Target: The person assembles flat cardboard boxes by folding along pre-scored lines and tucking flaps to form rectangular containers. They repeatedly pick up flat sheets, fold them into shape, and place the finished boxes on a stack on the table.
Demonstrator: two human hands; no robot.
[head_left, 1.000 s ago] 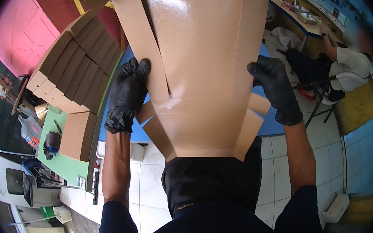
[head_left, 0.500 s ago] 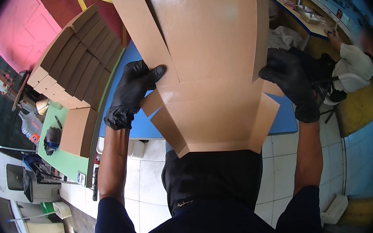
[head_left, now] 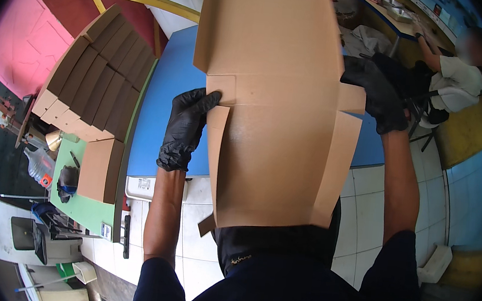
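Box blank [head_left: 273, 113] held upright over the blue table [head_left: 164, 108], near its front edge, side flaps partly raised. Left hand [head_left: 185, 128], gloved, pinches the left flap, fingers closed on its edge. Right hand [head_left: 377, 94] grips the right edge, fingers curled. Risk: uneven pressure could crease the panel off its score line, or the blank could slip from smooth gloves.

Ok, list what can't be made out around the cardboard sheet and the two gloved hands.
- Head view: the blue table behind the cardboard sheet is mostly hidden by it.
- Right hand: its fingers wrap behind the sheet's edge, unseen.
- Left hand: fingertips sit at a side flap; the grip is unclear.
- Sheet's top: cut off by the frame edge.
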